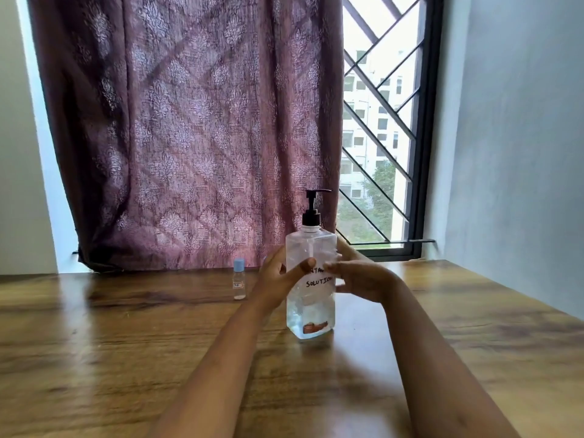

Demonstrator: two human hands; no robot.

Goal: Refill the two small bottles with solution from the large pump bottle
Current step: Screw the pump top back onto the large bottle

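Your wooden table (126,343) meets a curtained window (379,121). Your left hand (278,279) and right hand (357,279) clasp the upright pump bottle (311,298) of clear liquid; one capped small bottle (239,279) stands nearby, left.

On the pump bottle (311,279) at centre frame, the left hand (278,279) has its thumb over the upper line of the handwritten label, so only the word "SOLUTION" reads whole, and the fingers (346,248) of the right hand (360,279) pass out of sight behind the bottle. The label on the small bottle (239,281), left of centre, is too small to read. Both forearms and the table (94,358) run off the bottom edge.
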